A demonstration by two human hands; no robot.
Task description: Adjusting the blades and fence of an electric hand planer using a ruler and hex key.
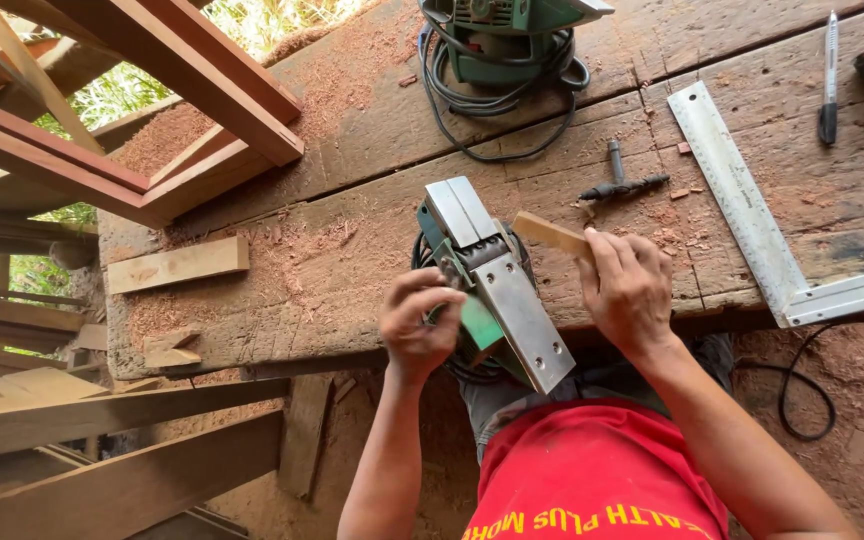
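Planer [497, 290] | green body, steel sole up | tilted on workbench [352, 250]

The electric planer [487, 285] at centre frame shows a smooth, bright metal sole and a green plastic body. The wood strip [550, 234] beside it is pale and clean-cut. The workbench [352, 240] is rough, weathered planks under reddish sawdust. At right, the steel square [742, 205] looks matt grey.

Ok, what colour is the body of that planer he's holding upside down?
Green, with a bare metal sole; head view shows the planer best.
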